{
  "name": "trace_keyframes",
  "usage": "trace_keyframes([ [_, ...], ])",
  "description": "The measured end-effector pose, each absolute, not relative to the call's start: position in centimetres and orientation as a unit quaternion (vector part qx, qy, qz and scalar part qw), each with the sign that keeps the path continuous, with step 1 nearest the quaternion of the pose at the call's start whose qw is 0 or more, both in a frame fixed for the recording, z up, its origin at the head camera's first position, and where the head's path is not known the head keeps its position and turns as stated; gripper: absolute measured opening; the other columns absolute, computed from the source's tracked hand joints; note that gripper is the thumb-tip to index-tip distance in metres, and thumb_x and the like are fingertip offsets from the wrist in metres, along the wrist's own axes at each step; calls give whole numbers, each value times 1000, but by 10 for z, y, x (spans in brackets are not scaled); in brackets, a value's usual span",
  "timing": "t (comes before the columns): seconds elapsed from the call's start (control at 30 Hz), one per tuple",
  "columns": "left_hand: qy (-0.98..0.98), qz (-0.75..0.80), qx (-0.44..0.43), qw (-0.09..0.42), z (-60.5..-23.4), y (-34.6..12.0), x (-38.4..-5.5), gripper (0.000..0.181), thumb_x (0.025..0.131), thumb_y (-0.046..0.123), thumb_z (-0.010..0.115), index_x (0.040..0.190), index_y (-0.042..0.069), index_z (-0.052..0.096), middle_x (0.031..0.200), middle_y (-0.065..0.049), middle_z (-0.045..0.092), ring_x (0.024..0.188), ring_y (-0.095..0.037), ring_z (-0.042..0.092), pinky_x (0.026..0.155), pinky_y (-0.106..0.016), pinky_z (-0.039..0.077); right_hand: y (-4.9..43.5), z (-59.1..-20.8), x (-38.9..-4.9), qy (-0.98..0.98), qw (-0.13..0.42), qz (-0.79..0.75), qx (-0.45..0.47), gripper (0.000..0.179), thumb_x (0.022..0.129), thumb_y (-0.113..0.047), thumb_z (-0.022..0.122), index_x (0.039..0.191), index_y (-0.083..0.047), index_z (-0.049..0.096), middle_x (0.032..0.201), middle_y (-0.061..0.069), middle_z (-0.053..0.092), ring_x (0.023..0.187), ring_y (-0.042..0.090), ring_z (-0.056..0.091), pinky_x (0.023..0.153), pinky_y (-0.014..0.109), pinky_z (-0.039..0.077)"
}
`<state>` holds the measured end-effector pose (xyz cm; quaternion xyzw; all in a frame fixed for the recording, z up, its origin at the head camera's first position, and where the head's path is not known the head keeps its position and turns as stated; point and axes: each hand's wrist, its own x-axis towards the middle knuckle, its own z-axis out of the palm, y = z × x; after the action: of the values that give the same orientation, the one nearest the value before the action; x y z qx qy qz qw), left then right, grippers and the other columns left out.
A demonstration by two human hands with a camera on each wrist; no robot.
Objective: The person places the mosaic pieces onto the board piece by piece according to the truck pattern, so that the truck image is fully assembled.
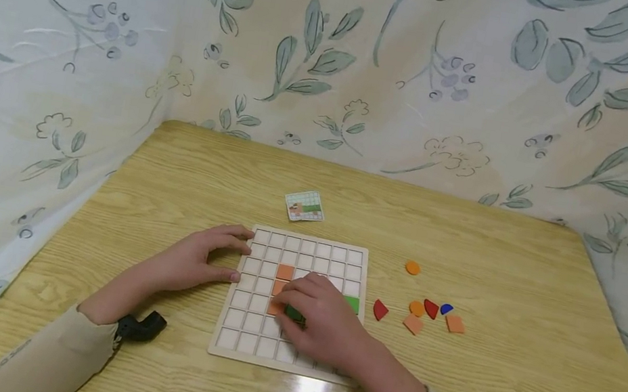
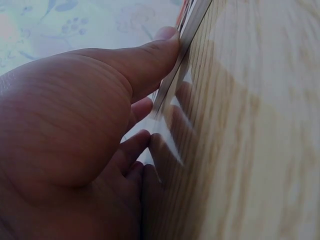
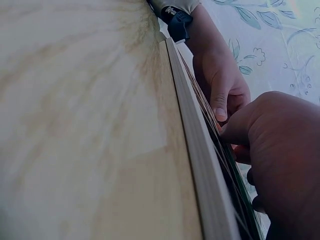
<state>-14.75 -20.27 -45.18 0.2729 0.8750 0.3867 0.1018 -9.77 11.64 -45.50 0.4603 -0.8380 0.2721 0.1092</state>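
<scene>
A light wooden grid board lies on the table. My right hand reaches over its middle, thumb and fingers curled round a dark green tile at the board's surface. Three orange square tiles stand in one column, the upper one in full view and the lowest at my right fingertips. A brighter green tile sits near the right side of the grid. My left hand rests at the board's left edge, fingers extended and spread, thumb touching the rim. My right hand covers several squares.
Behind the board lies a small picture card with an orange and green pattern. Loose pieces lie right of the board: orange discs, red quarter-circle pieces, a blue piece and orange squares. Leaf-patterned cloth hangs behind the table.
</scene>
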Motion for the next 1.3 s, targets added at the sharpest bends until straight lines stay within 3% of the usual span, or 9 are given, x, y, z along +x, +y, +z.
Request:
trace_keyframes([
  [0.67, 873, 387, 279, 103, -451, -206, -146, 44, 96, 29, 88, 138, 21, 74, 166, 2, 50, 158, -29, 40, 126, -56, 34, 118, -455, -96, -840, 111, 271, 457, 10, 99, -20, 82, 108, -17, 81, 110, -8, 75, 106, 15, 66, 96, 35, 53],
  [1.07, 872, 386, 284, 99, -454, -207, -146, 44, 97, 27, 87, 138, 19, 73, 166, 2, 50, 159, -28, 38, 127, -56, 33, 147, -459, -100, -841, 165, 283, 430, 14, 95, -16, 83, 108, -12, 81, 109, -4, 75, 103, 17, 67, 94, 37, 54],
  [1.3, 872, 384, 283, 105, -454, -205, -145, 44, 98, 29, 86, 139, 22, 73, 167, 3, 48, 160, -28, 37, 127, -57, 33, 177, -459, -99, -858, 165, 283, 395, 16, 95, -13, 81, 110, -10, 80, 112, -3, 75, 105, 18, 66, 97, 42, 54],
])
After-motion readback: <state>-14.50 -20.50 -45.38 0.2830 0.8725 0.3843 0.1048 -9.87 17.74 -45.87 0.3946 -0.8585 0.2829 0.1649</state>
